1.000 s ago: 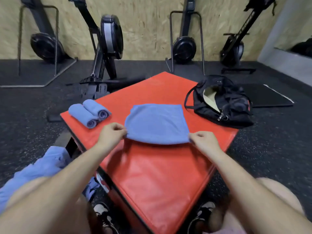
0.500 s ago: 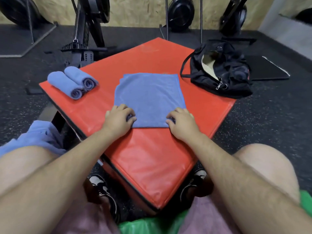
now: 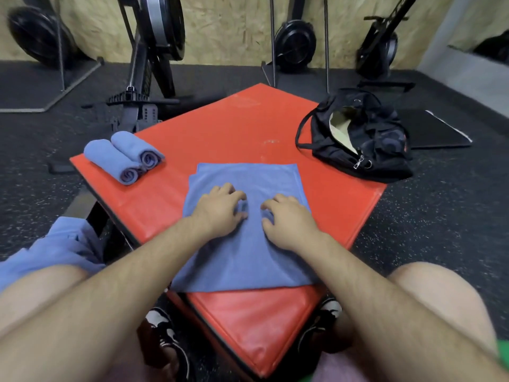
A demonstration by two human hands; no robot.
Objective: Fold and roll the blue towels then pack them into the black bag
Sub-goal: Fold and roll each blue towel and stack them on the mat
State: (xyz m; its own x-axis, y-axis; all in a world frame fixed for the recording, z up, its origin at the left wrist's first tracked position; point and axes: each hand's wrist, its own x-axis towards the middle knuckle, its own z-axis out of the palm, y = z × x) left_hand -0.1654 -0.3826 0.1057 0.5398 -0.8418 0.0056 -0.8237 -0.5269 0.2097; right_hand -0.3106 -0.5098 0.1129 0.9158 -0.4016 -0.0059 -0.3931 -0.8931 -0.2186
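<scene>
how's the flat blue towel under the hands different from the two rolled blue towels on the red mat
The flat blue towel lies spread out; the rolled blue towels are tight cylinders, side by side. The left hand and right hand pinch the flat towel; the rolled towels lie untouched. Both are the same blue cloth on the red padded mat.

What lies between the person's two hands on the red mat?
In the head view, only a narrow strip of the flat blue towel lies between the left hand and the right hand, which both pinch it.
</scene>
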